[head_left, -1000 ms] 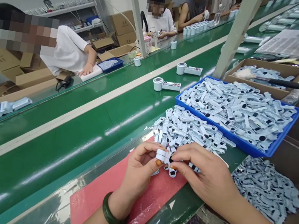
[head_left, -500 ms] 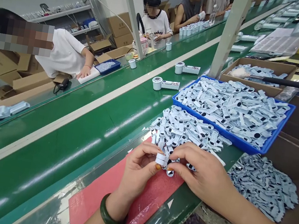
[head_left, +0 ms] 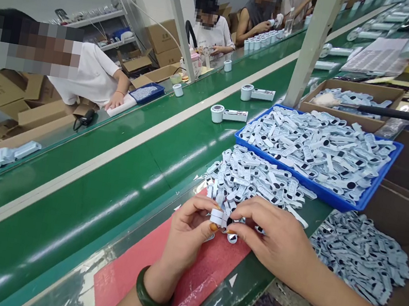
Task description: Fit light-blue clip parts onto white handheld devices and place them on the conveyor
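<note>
My left hand [head_left: 189, 226] pinches a small white plastic piece with a rounded, two-layered end [head_left: 216, 216] between thumb and fingertips. On its right side, my right hand [head_left: 273, 233] has its thumb and forefinger closed at the narrow, dark-tipped end; the fingertips partly hide that end. Both hands are above a red mat [head_left: 137, 272]. Just beyond them lies a heap of small pale-blue plastic parts [head_left: 251, 176], several with black spots. One loose part [head_left: 232, 238] rests on the mat below the right fingers.
A blue tray [head_left: 372, 194] full of similar parts stands behind the heap. More parts fill a carton [head_left: 363, 258] at right. A green conveyor [head_left: 102, 198] carries white round-headed devices [head_left: 217, 113]. A metal post [head_left: 312, 45] rises beyond the tray. Co-workers sit across the belt.
The held piece has shifted slightly left, and a dark end now shows at the right fingertips. Both hands keep their grip. At upper right, another person's hand has turned a grey-white object.
</note>
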`<state>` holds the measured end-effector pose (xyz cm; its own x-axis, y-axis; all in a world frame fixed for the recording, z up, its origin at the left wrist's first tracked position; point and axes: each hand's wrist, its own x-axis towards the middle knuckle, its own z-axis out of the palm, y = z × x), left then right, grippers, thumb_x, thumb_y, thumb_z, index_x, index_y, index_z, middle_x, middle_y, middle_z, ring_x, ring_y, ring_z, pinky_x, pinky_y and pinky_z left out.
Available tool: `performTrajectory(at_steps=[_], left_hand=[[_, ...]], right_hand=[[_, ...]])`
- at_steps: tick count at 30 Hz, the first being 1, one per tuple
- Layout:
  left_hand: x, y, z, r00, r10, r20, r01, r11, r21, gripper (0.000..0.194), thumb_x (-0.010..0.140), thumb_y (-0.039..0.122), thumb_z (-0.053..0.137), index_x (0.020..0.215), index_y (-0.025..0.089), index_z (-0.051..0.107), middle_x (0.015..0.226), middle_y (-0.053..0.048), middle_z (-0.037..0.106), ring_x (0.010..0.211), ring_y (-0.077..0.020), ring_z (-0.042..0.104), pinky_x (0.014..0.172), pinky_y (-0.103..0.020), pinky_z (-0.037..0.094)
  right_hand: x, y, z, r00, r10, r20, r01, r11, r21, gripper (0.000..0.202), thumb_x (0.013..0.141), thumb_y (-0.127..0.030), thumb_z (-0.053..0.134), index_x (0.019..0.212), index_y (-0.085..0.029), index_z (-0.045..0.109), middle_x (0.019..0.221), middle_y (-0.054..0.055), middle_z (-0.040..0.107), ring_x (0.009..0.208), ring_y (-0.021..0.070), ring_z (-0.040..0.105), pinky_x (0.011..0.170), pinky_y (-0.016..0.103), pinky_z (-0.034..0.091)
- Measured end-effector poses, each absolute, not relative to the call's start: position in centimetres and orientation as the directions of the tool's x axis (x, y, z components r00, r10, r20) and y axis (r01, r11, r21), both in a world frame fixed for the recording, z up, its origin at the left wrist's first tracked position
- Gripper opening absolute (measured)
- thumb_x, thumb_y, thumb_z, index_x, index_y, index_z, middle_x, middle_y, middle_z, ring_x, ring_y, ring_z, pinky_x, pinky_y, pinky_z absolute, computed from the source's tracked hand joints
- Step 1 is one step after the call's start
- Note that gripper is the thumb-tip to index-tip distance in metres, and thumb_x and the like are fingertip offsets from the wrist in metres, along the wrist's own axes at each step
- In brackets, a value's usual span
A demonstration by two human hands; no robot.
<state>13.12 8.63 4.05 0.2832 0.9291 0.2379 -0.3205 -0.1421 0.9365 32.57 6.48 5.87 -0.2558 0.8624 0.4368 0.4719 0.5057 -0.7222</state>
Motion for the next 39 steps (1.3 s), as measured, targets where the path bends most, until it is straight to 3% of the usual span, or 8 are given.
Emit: performTrajectory(at_steps=[22, 39], left_hand=[[12.87, 8.78, 3.91, 0.308, 0.917, 0.252, -0.309, -0.154, 0.939, 0.015, 0.085, 0.023, 0.075, 0.099, 0.024, 0.07, 0.097, 0.0, 0.062, 0.089, -0.0109, 0.057, 0.079, -0.021, 0.049], [13.0, 8.84, 4.09, 0.31, 0.921, 0.235, -0.282, -0.147, 0.948, 0.017, 0.082, 0.022, 0.078, 0.097, 0.023, 0.071, 0.095, -0.001, 0.062, 0.087, -0.0116, 0.058, 0.078, -0.022, 0.049]], right_hand=[[32.63, 6.87, 5.65, -0.289, 0.866, 0.408, 0.387, 0.495, -0.778, 0.008, 0.096, -0.018, 0.065, 0.093, -0.024, 0.06, 0.09, -0.005, 0.06, 0.077, 0.011, 0.057, 0.069, 0.026, 0.039], [32.77, 6.91, 5.48, -0.311, 0.845, 0.434, 0.438, 0.533, -0.724, 0.004, 0.098, -0.021, 0.062, 0.098, -0.025, 0.062, 0.091, -0.003, 0.06, 0.08, 0.0136, 0.058, 0.071, 0.028, 0.04]])
